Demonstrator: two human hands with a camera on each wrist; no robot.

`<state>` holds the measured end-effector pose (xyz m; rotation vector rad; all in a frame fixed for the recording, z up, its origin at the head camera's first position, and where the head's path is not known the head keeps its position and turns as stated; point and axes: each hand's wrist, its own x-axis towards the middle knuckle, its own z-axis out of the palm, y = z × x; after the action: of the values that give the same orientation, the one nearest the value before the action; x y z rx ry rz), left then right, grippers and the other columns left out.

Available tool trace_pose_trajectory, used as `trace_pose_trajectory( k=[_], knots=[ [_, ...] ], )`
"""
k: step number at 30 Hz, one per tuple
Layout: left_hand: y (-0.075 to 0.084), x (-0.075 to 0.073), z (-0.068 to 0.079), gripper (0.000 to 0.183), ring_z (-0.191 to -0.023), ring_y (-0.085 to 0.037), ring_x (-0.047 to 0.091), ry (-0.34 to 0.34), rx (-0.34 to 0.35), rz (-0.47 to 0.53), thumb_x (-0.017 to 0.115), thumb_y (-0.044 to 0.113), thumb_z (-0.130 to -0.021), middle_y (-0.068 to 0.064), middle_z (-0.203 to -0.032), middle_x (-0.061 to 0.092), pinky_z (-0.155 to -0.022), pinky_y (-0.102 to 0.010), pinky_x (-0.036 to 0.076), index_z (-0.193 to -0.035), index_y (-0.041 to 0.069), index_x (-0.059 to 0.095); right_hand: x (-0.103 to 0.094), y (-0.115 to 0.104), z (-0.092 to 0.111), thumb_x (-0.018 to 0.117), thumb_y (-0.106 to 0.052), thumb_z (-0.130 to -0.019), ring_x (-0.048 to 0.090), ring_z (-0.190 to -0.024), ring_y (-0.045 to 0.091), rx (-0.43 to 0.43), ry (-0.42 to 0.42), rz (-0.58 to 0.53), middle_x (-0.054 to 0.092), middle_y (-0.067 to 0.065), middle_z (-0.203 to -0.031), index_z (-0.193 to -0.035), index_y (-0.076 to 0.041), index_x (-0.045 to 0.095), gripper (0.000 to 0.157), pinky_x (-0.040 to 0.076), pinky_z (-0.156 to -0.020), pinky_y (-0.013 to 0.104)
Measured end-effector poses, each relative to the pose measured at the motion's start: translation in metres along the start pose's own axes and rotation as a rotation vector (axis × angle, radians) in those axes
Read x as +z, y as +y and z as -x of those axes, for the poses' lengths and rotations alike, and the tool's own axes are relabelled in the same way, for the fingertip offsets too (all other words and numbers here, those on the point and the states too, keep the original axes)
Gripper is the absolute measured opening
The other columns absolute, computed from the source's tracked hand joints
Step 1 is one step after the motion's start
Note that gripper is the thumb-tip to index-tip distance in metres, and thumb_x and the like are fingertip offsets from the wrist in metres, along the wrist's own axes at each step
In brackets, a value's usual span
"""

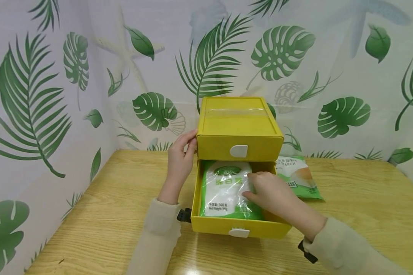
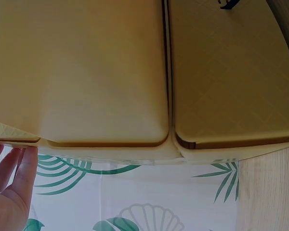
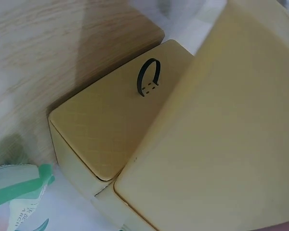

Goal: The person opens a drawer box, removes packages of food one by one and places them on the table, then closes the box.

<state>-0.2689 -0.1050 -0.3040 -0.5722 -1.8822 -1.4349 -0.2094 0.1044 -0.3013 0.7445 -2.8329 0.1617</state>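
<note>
A yellow two-tier drawer box (image 1: 237, 122) stands on the table, with its lower drawer (image 1: 217, 226) pulled out toward me. Inside that drawer lies a white and green bag of white sugar (image 1: 221, 196), printed with a 300 g net weight. My right hand (image 1: 275, 193) reaches over the drawer's right side and grips the bag near its right edge, the thumb lying on top. Part of the bag is hidden under this hand. My left hand (image 1: 180, 162) rests its fingertips (image 2: 28, 156) against the left side of the upper tier.
A green and white bag of corn starch (image 1: 297, 177) lies on the wooden table (image 1: 117, 214) right of the box, partly behind it. A leaf-patterned cloth (image 1: 151, 68) hangs behind. White pull tabs (image 1: 239, 151) sit on the drawer fronts.
</note>
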Motion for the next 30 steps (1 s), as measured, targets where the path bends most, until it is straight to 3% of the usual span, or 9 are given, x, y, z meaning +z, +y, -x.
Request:
trace_pose_trajectory(
  k=[6, 12, 21, 30],
  knots=[
    [0.001, -0.0008, 0.0001, 0.024, -0.083, -0.011, 0.048, 0.003, -0.004, -0.011, 0.044, 0.009, -0.08, -0.005, -0.098, 0.051, -0.059, -0.019, 0.045, -0.102, 0.003, 0.052, 0.0009, -0.0024, 0.0005, 0.059, -0.032, -0.068, 0.035, -0.044, 0.012, 0.045, 0.004, 0.019, 0.041, -0.001, -0.052, -0.069, -0.003, 0.053, 0.03, 0.03, -0.037, 0.02],
    [0.0013, 0.0001, 0.0014, 0.025, -0.085, -0.012, 0.047, -0.015, -0.018, -0.035, 0.044, 0.009, -0.081, -0.005, -0.099, 0.05, -0.058, -0.02, 0.045, -0.104, 0.004, 0.051, 0.0012, -0.006, 0.0017, 0.052, -0.04, -0.071, 0.033, -0.036, 0.011, 0.152, -0.119, 0.051, 0.036, 0.0, -0.043, -0.05, -0.01, 0.041, 0.039, 0.025, -0.031, 0.022],
    [0.0021, 0.0009, 0.0009, 0.024, -0.084, -0.011, 0.047, -0.009, 0.017, -0.065, 0.043, 0.009, -0.081, -0.005, -0.097, 0.051, -0.057, -0.018, 0.045, -0.103, 0.004, 0.051, 0.0007, -0.0044, 0.0002, 0.053, -0.043, -0.069, 0.036, -0.04, 0.012, 0.198, -0.16, -0.055, 0.04, 0.001, -0.05, -0.069, -0.007, 0.047, 0.036, 0.026, -0.033, 0.022],
    [0.0012, 0.0009, 0.0, 0.024, -0.083, -0.013, 0.048, -0.003, 0.046, -0.063, 0.043, 0.007, -0.081, -0.008, -0.095, 0.051, -0.055, -0.018, 0.045, -0.103, 0.002, 0.051, -0.0002, -0.0046, 0.0004, 0.057, -0.027, -0.072, 0.037, -0.043, 0.011, 0.197, -0.115, -0.264, 0.041, 0.0, -0.053, -0.077, -0.005, 0.046, 0.025, 0.029, -0.036, 0.021]
  ],
)
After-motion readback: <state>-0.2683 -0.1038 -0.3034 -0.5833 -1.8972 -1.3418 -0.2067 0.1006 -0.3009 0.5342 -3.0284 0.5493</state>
